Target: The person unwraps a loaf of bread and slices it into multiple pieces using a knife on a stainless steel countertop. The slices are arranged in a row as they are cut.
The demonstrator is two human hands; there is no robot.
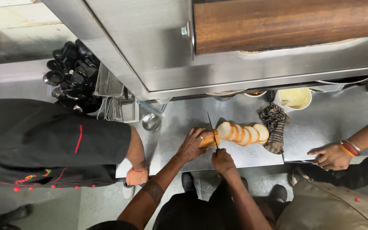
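Observation:
My left hand (191, 145) presses down on the uncut end of a bread loaf (208, 139) lying on the steel counter (175, 127). My right hand (222, 161) grips a knife (212, 130) by its handle, the blade standing across the loaf just right of my left fingers. Several cut slices (244, 133) fan out to the right of the blade, leaning on one another.
A striped cloth (276, 127) lies right of the slices. A small steel bowl (151, 122), a tub of pale sauce (294, 99), a wire basket (113, 96) and black utensils (73, 74) sit behind. One person's hand (136, 175) rests at left, another person's hand (331, 156) at right. A steel hood overhangs.

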